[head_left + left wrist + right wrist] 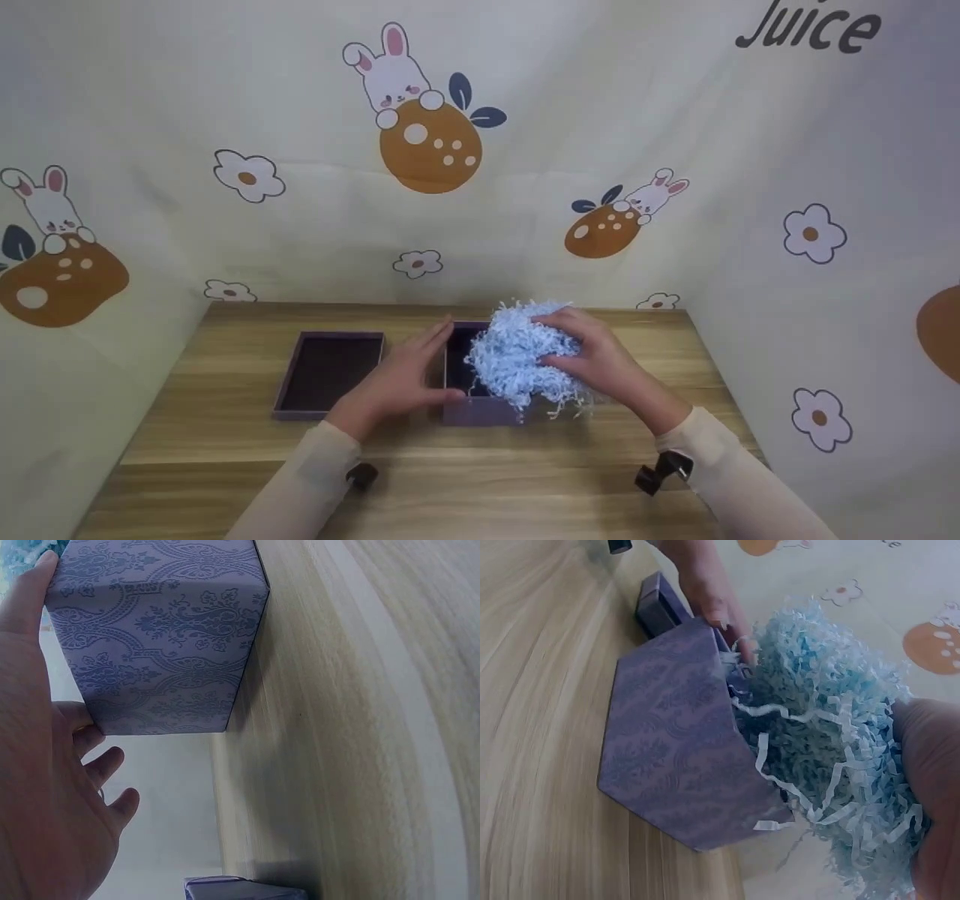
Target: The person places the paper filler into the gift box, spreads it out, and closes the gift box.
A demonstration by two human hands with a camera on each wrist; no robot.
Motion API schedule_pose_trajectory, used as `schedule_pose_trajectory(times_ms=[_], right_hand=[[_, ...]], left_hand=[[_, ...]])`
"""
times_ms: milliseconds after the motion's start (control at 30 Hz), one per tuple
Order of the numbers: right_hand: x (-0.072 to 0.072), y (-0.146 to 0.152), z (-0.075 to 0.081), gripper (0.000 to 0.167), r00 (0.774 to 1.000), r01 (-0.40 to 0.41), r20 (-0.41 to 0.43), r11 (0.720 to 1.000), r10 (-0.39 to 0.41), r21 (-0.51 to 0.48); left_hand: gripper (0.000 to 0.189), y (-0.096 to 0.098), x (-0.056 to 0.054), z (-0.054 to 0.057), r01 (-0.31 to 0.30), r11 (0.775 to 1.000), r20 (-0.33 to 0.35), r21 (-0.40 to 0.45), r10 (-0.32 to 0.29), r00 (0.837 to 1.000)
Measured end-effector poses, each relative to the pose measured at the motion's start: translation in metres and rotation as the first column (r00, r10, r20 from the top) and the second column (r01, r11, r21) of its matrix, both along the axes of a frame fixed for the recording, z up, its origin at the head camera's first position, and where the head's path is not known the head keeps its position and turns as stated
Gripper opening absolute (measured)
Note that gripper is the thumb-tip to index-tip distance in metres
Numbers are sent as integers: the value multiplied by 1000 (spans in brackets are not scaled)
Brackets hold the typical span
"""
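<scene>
A clump of light blue shredded paper [517,352] is gripped in my right hand [604,360], over the right part of a purple patterned box [480,411]. In the right wrist view the shredded paper [825,720] bulges at the mouth of the box [675,735], with loose strands hanging over its rim. My left hand [401,379] rests against the box's left side. The left wrist view shows its thumb at the rim of the box [157,652] and its fingers spread by the far corner. Shredded paper hides much of the box's inside.
Left of the box, a shallow purple lid [291,414] with a dark inside lies on the wooden table [465,487]. Fabric walls [525,217] printed with rabbits, fruit and flowers enclose the back and both sides.
</scene>
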State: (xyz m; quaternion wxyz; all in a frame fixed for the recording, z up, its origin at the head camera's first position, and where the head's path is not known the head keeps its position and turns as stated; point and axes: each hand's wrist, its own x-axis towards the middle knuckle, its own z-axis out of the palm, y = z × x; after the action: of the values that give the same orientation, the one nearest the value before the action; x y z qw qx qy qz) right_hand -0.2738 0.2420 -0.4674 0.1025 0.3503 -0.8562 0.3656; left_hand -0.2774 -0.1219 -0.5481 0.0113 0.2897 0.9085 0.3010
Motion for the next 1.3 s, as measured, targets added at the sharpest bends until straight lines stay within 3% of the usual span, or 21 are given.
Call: schedule_pose_trajectory(times_ms=[233, 500, 700, 800, 933, 1067, 1300], right_hand=[[-11, -32, -10, 61, 995, -53, 84, 996, 47, 67], [-21, -65, -24, 58, 987, -91, 134, 995, 85, 44], [-30, -88, -35, 50, 988, -100, 127, 992, 91, 71], [-33, -97, -40, 46, 987, -112, 128, 985, 95, 132], [-36, -103, -44, 47, 985, -140, 138, 949, 105, 283], [-35, -101, -40, 47, 986, -149, 125, 928, 112, 342], [-25, -82, -13, 42, 993, -90, 101, 973, 69, 212]], left_hand=[[123, 1, 0, 0, -10, 1000, 34, 5, 9, 999], [122, 1, 1, -1, -50, 999, 66, -7, 50, 997], [122, 2, 0, -1, -51, 999, 64, 10, 50, 997], [121, 2, -1, -2, -52, 999, 66, 9, 51, 997], [120, 2, 0, -1, -32, 999, 61, 8, 31, 998], [123, 2, 1, 1, -23, 1000, 64, 11, 22, 998], [124, 1, 0, -1, -21, 1000, 53, 7, 20, 998]])
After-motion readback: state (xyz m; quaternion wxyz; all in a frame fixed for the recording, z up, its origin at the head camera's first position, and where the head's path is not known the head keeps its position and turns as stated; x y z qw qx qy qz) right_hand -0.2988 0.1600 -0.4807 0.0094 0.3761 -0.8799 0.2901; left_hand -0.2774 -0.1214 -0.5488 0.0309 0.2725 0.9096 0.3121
